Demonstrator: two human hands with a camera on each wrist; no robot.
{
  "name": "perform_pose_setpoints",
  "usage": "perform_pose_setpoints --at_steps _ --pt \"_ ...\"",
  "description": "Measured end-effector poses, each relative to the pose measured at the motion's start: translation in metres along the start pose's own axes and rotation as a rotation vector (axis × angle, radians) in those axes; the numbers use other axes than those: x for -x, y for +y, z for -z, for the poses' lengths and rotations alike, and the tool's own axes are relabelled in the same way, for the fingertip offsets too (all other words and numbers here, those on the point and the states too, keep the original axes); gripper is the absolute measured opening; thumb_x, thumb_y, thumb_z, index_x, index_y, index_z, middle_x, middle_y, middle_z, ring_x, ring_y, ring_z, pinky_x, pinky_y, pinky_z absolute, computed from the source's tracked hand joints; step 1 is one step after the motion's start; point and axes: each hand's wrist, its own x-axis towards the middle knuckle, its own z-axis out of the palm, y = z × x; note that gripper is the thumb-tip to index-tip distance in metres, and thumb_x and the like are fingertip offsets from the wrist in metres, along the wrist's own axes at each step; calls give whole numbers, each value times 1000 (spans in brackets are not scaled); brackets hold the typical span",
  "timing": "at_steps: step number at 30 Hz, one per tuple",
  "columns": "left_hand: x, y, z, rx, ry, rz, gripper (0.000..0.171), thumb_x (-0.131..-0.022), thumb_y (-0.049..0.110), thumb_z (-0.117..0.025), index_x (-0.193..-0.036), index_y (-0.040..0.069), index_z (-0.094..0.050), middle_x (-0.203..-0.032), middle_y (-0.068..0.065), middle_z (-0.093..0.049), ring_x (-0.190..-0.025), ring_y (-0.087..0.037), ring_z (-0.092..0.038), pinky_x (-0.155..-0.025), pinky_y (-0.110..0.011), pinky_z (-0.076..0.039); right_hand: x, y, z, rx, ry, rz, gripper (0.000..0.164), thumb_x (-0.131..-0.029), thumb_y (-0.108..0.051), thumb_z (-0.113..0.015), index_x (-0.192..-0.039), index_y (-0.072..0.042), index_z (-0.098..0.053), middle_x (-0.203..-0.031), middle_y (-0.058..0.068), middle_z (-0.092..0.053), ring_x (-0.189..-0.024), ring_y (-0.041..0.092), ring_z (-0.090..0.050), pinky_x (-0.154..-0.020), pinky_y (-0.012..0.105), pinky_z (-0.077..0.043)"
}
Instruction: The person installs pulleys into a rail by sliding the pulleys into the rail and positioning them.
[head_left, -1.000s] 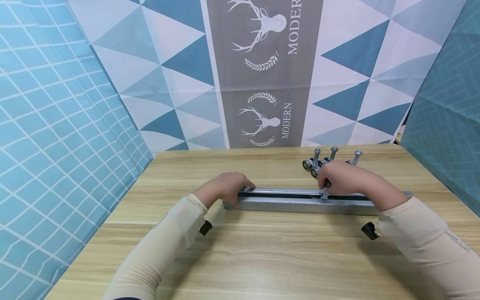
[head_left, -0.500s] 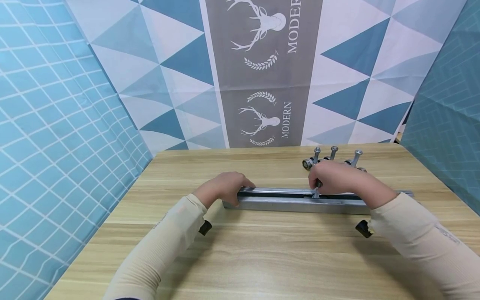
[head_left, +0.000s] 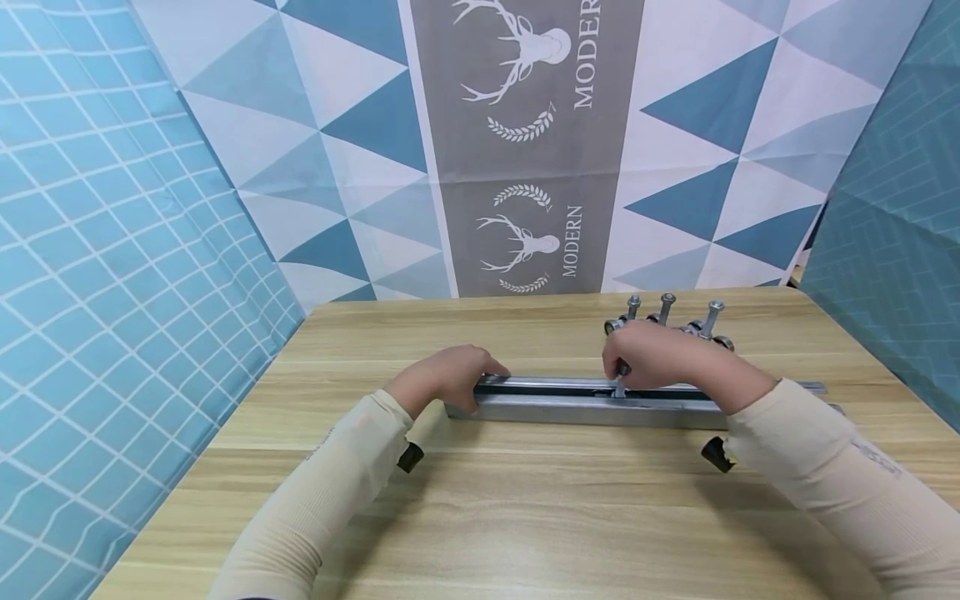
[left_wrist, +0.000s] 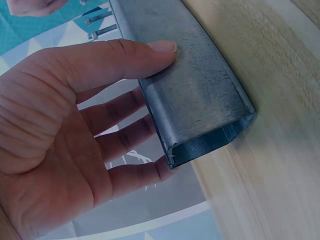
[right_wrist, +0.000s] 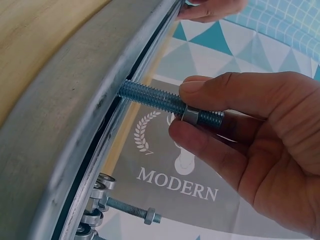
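Observation:
A grey metal channel rail [head_left: 570,408] lies across the table with its long slot facing up. My left hand [head_left: 452,379] grips the rail near its left end; in the left wrist view the thumb [left_wrist: 160,54] lies on one side wall, the fingers on the other, beside the open end. A threaded bolt [right_wrist: 150,97] with a hex nut [right_wrist: 190,114] stands up out of the slot. My right hand [right_wrist: 250,130] pinches it at the nut between thumb and fingers. Whatever the bolt joins inside the rail is hidden.
Several roller trolleys [head_left: 705,327] with upright bolts stand behind the rail at the right, partly covered by the right hand. The wooden table [head_left: 525,517] reaches back to a patterned curtain [head_left: 360,167]. Blue cloth [head_left: 112,250] hangs at the left.
The right hand has slid left along the rail, taking the bolt with it through the slot. More of the trolleys behind now shows. The left hand and the rail have stayed in place.

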Motion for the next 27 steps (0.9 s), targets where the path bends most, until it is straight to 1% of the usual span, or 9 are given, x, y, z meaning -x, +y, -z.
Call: perform_pose_setpoints --at_steps 7,13,18,23,27 --pt "0 0 -1 2 1 5 68 -67 1 -82 -131 14 -63 -121 0 -66 -106 -15 -61 -93 -32 -47 -4 -2 0 -3 -2 24 25 -73 11 -68 -76 -13 -73 -76 -7 -64 -66 6 -52 -62 30 -49" --pt "0 0 -1 7 -1 7 68 -68 1 -82 -132 14 -62 -123 0 -65 -109 -15 -60 -94 -32 -47 -7 -3 -1 -9 -12 20 26 -73 11 -67 -76 -14 -73 -78 -6 -65 -67 6 -52 -62 30 -49" --pt "1 0 -1 10 4 2 68 -67 0 -81 -131 14 -62 -122 0 -66 -105 -15 -60 -92 -32 -47 -9 -4 -2 -11 -22 20 26 -74 10 -67 -77 -15 -73 -79 -6 -65 -69 7 -54 -63 31 -50" --pt "1 -1 -2 18 11 -1 68 -67 -1 -80 -131 14 -62 -121 0 -66 -102 -14 -60 -90 -32 -48 -12 -5 -3 -7 -8 32 25 -74 10 -68 -79 -14 -74 -80 -7 -66 -72 7 -58 -65 31 -52" --pt "1 -2 -3 24 16 -5 68 -67 0 -79 -132 13 -62 -121 0 -66 -103 -14 -60 -90 -32 -48 -15 -6 -3 -8 5 45 25 -74 10 -66 -77 -14 -74 -78 -6 -66 -68 7 -55 -63 30 -50"
